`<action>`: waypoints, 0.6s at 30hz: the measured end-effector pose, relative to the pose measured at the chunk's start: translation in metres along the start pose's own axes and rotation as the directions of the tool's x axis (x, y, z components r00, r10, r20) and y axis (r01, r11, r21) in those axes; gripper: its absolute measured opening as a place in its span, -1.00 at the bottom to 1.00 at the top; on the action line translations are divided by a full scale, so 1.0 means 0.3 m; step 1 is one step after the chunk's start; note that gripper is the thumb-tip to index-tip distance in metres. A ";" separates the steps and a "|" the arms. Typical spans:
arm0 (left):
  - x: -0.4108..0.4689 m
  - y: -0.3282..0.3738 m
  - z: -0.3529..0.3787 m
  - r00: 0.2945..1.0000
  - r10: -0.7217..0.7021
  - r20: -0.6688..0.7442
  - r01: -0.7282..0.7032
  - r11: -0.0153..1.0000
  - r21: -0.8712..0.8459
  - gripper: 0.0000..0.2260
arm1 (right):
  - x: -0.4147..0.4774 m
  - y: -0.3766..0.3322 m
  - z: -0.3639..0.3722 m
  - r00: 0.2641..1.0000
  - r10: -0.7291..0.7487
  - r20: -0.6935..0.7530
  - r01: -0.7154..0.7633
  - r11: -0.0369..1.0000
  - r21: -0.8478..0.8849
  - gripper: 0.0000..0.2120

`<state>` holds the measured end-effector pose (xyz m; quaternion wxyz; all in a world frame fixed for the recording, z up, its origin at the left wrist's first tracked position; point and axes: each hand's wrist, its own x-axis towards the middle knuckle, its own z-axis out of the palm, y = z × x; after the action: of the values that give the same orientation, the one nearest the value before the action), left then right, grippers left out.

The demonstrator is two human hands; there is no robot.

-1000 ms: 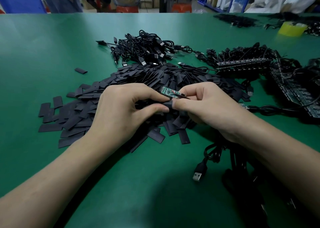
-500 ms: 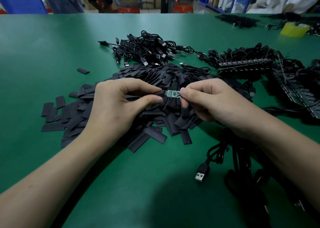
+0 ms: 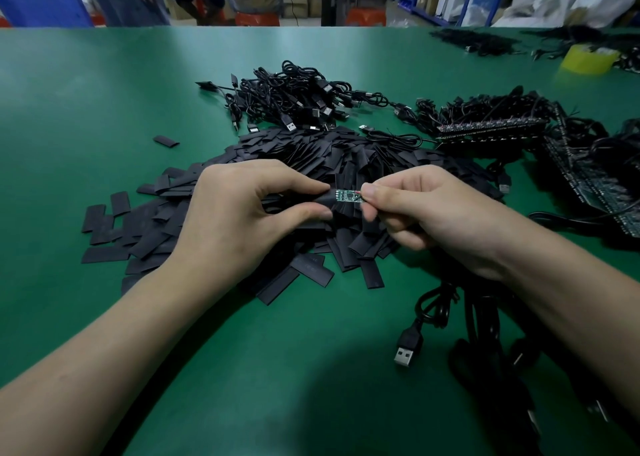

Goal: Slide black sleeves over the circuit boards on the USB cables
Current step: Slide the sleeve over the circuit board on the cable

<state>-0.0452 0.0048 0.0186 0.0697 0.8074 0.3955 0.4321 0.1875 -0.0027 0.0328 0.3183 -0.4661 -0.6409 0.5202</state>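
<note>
A small green circuit board (image 3: pixel 348 195) lies level between my two hands, above a heap of flat black sleeves (image 3: pixel 311 164). My left hand (image 3: pixel 242 213) pinches a black sleeve (image 3: pixel 323 197) between thumb and forefinger, its mouth at the board's left end. My right hand (image 3: pixel 426 209) pinches the board's right end where the wires join. Its black cable runs down under my right wrist to a USB plug (image 3: pixel 407 350) lying on the green table (image 3: pixel 104 109).
A tangle of USB cables (image 3: pixel 294 99) lies behind the sleeve heap. Rows of boards with cables (image 3: pixel 491 126) sit at the right, with more along the right edge. A yellow tape roll (image 3: pixel 588 59) stands far right. A single sleeve (image 3: pixel 166 141) lies apart at the left.
The board has gone from tilted to level and sits a little higher. The sleeve in my left hand has come up to the board's left end. The view has shifted slightly.
</note>
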 end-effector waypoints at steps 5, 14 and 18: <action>-0.003 0.000 0.003 0.994 -0.102 0.040 0.105 0.992 -0.074 -0.76 | -0.007 -0.011 0.014 0.983 -0.170 -0.066 0.123 0.887 -0.446 -0.66; -0.003 0.009 0.006 0.988 0.105 0.117 -0.105 0.994 -0.001 -0.80 | -0.010 -0.001 0.015 0.996 -0.052 0.067 0.067 0.970 -0.233 -0.66; -0.002 0.010 0.013 0.995 0.052 0.087 -0.049 0.998 -0.039 -0.80 | -0.001 0.007 0.021 0.994 -0.108 0.016 0.107 0.936 -0.335 -0.78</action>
<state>-0.0409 0.0033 0.0171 0.0910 0.8341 0.3634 0.4048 0.1825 -0.0053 0.0291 0.2634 -0.4784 -0.7441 0.3847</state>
